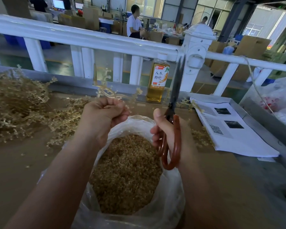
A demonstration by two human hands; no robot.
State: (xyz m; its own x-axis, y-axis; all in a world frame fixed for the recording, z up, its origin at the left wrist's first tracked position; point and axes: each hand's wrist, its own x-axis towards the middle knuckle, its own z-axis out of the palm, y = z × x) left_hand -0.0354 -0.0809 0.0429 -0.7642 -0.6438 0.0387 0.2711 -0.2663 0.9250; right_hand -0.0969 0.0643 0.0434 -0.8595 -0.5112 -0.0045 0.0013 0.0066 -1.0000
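Observation:
My left hand [102,115] grips a pale tan plastic sprue branch [106,87] that sticks up and to the right above the fist. My right hand [167,129] holds scissors [176,100] by their red-brown handles, the dark blades pointing up and blurred. Both hands hover over a clear plastic bag [170,195], open at the top. It is filled with small tan cut pieces [127,172]. A big pile of the same tan branches [21,109] lies on the brown table at the left.
A bottle of yellow drink [158,80] stands at the table's back edge against a white railing [92,38]. Printed sheets with a QR code [229,128] lie to the right, beside a clear bag [281,96]. People sit among cardboard boxes in the background.

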